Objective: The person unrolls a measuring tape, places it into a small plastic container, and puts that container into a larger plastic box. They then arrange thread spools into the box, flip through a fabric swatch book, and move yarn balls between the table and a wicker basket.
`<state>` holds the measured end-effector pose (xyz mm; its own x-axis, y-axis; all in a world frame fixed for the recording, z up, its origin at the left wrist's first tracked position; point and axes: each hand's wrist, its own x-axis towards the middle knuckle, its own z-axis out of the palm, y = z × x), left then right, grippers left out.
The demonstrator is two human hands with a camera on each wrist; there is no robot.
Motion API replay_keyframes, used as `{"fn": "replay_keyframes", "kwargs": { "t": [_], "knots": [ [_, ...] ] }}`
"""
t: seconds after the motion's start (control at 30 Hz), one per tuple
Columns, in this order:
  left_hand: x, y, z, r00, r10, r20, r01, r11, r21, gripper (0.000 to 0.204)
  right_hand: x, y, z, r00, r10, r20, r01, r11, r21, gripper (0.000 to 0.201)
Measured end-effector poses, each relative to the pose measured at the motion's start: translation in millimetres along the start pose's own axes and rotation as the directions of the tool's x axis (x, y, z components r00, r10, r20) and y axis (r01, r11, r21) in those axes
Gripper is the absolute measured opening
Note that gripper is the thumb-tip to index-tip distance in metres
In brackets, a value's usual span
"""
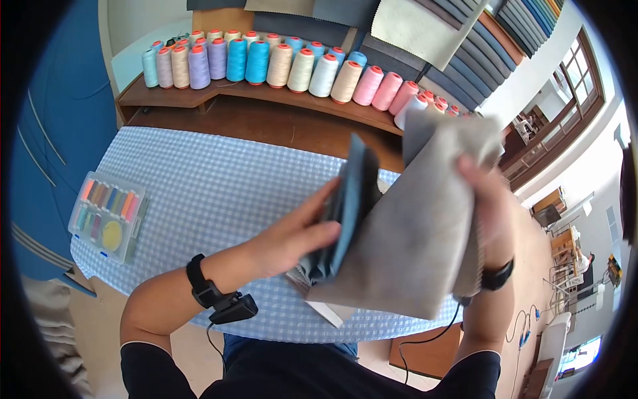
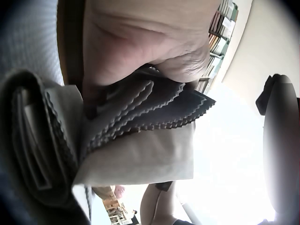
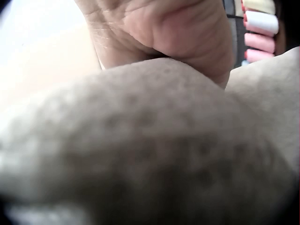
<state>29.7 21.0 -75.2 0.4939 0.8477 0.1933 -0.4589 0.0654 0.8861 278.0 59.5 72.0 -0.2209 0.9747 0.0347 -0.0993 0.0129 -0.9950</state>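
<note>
My left hand (image 1: pixel 299 233) grips a bundle of dark and blue-grey fabric swatches (image 1: pixel 352 199), thumb on the near face. In the left wrist view, the zigzag-cut edges of several dark swatches (image 2: pixel 154 108) fan out below the palm. A large grey-beige piece of fabric (image 1: pixel 412 233) hangs from my right hand (image 1: pixel 488 199), its lower edge over the near side of the table. That hand is blurred, with the thumb in front of the cloth and the other fingers hidden behind it. The same cloth (image 3: pixel 140 131) fills most of the right wrist view.
A blue-and-white checked cloth (image 1: pixel 199 186) covers the table. At its left lies a clear plastic box (image 1: pixel 109 216) with coloured thread spools. Cones of thread (image 1: pixel 259 63) line a wooden shelf (image 1: pixel 166 96) at the back. Fabric samples (image 1: pixel 425 33) hang behind the shelf.
</note>
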Motion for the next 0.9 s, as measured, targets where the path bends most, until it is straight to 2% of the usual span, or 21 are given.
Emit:
{"fn": "replay_keyframes", "kwargs": {
  "t": [0.03, 0.07, 0.1, 0.13, 0.17, 0.23, 0.27, 0.3, 0.37, 0.4, 0.43, 0.47, 0.5, 0.57, 0.63, 0.67, 0.73, 0.77, 0.83, 0.87, 0.9],
  "knots": [
    [3, -1, 6, 0.996, 0.031, 0.078, -0.043, 0.986, 0.162, 0.083, -3, 23, -8, 0.999, 0.033, 0.019, -0.032, 0.998, -0.058, 0.054],
    [8, 0, 18, 0.992, 0.04, 0.118, -0.052, 0.993, 0.104, 0.093, -11, 39, -16, 0.998, 0.06, 0.022, -0.056, 0.99, -0.127, 0.058],
    [11, 1, 29, 0.992, 0.033, 0.126, -0.045, 0.994, 0.099, 0.093, -20, 53, -23, 0.996, 0.085, 0.023, -0.079, 0.978, -0.194, 0.062],
    [14, 1, 40, 0.968, 0.032, 0.25, -0.072, 0.986, 0.151, 0.093, -29, 62, -37, 0.98, 0.197, 0.033, -0.185, 0.956, -0.227, 0.067],
    [16, -3, 48, 0.929, 0.026, 0.37, -0.107, 0.974, 0.198, 0.094, -42, 74, -48, 0.985, 0.169, 0.047, -0.162, 0.978, -0.131, 0.073],
    [14, -22, 63, 0.895, -0.051, 0.442, -0.184, 0.862, 0.471, 0.094, -64, 91, -81, 0.95, 0.204, 0.235, -0.227, 0.971, 0.077, 0.077],
    [14, -26, 73, 0.887, -0.133, 0.443, -0.208, 0.74, 0.64, 0.091, -69, 96, -88, 0.951, 0.208, 0.227, -0.205, 0.978, -0.035, 0.08],
    [18, -28, 77, 0.883, -0.14, 0.449, -0.205, 0.744, 0.636, 0.091, -74, 98, -92, 0.952, 0.211, 0.22, -0.182, 0.973, -0.145, 0.082],
    [25, -32, 85, 0.832, -0.186, 0.522, -0.142, 0.839, 0.525, 0.082, -80, 101, -80, 0.956, 0.248, 0.154, -0.22, 0.96, -0.174, 0.075],
    [31, -24, 87, 0.82, -0.276, 0.502, -0.04, 0.846, 0.531, 0.06, -78, 113, -85, 0.941, 0.316, 0.122, -0.289, 0.937, -0.195, 0.069],
    [38, -22, 84, 0.814, -0.28, 0.51, -0.04, 0.848, 0.528, 0.06, -79, 120, -88, 0.919, 0.384, 0.091, -0.358, 0.909, -0.213, 0.064],
    [41, -19, 76, 0.882, -0.183, 0.434, -0.121, 0.802, 0.586, 0.05, -79, 117, -84, 0.94, 0.342, -0.003, -0.338, 0.927, -0.164, 0.057],
    [44, -18, 65, 0.931, -0.074, 0.357, -0.189, 0.739, 0.647, 0.041, -79, 111, -85, 0.939, 0.343, -0.005, -0.339, 0.927, -0.16, 0.057],
    [46, -15, 29, 0.956, 0.194, 0.218, -0.29, 0.559, 0.776, 0.031, -78, 92, -83, 0.972, 0.213, -0.099, -0.206, 0.976, 0.075, 0.062],
    [42, -17, -1, 0.99, 0.142, 0.005, -0.088, 0.58, 0.81, 0.035, -74, 66, -72, 0.987, 0.107, -0.116, -0.087, 0.982, 0.169, 0.069],
    [35, -24, -10, 0.99, 0.14, 0.002, -0.083, 0.578, 0.812, 0.035, -68, 62, -71, 0.993, 0.081, -0.09, -0.059, 0.972, 0.225, 0.068],
    [25, -36, -22, 0.986, -0.067, -0.154, 0.161, 0.641, 0.75, 0.045, -54, 54, -72, 0.999, -0.016, -0.043, 0.029, 0.949, 0.314, 0.065],
    [24, -36, -24, 0.985, -0.061, -0.159, 0.161, 0.64, 0.752, 0.045, -45, 47, -71, 0.996, -0.083, -0.019, 0.085, 0.934, 0.347, 0.064],
    [21, -33, -27, 0.941, -0.257, -0.221, 0.338, 0.765, 0.548, 0.058, -21, 30, -55, 0.947, -0.321, 0.026, 0.258, 0.804, 0.536, 0.057],
    [19, -29, -31, 0.95, -0.265, -0.163, 0.31, 0.858, 0.41, 0.06, -5, 14, -53, 0.904, -0.388, 0.181, 0.233, 0.801, 0.551, 0.054],
    [19, -24, -32, 0.952, -0.252, -0.171, 0.302, 0.86, 0.413, 0.06, 9, -2, -53, 0.831, -0.45, 0.327, 0.21, 0.799, 0.564, 0.051]
  ]
}}
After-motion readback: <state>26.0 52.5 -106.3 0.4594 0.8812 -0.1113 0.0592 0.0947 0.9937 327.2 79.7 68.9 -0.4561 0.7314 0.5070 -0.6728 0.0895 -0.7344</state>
